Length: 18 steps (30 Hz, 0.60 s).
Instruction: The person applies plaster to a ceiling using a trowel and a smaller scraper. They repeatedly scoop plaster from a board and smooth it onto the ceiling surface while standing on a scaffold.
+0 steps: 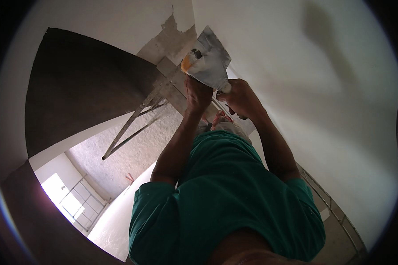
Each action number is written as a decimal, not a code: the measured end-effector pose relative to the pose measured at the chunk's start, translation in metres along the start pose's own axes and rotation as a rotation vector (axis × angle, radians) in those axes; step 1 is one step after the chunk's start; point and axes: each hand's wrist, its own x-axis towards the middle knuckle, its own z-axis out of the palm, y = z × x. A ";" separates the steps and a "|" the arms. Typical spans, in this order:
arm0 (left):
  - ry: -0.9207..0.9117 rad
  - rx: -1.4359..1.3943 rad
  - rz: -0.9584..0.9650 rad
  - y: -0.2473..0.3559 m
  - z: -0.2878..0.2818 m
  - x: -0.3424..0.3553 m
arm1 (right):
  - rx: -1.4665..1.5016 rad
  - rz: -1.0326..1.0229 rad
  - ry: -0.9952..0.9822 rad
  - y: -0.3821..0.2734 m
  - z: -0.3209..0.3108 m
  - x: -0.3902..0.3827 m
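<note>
My right hand point(242, 99) is closed around the pale handle of a putty knife point(219, 55). Its wide grey-white blade points up and to the left, toward the wall corner. My left hand point(198, 93) is raised beside it, closed under a smeared tool with an orange edge point(187, 64) and a dark patch. The tool and the blade overlap, and I cannot tell whether they touch. White filler coats both. The fingertips of my left hand are hidden behind the smeared tool.
A smooth white wall point(331, 106) rises close on my right. Bare plaster point(172, 37) shows at the corner ahead. A dark panel point(84, 70) spans the left, above metal scaffold legs point(124, 132). A barred window point(70, 198) stands low left; a metal rail point(331, 203) runs low right.
</note>
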 end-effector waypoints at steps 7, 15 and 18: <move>-0.032 0.080 -0.061 0.005 0.002 0.001 | 0.073 0.141 -0.046 -0.024 -0.014 -0.012; 0.155 -0.019 -0.368 0.028 0.001 -0.006 | 0.074 0.080 0.097 -0.025 -0.029 -0.026; 0.151 0.043 -0.330 0.032 -0.008 0.005 | 0.013 0.078 0.109 -0.008 -0.023 -0.024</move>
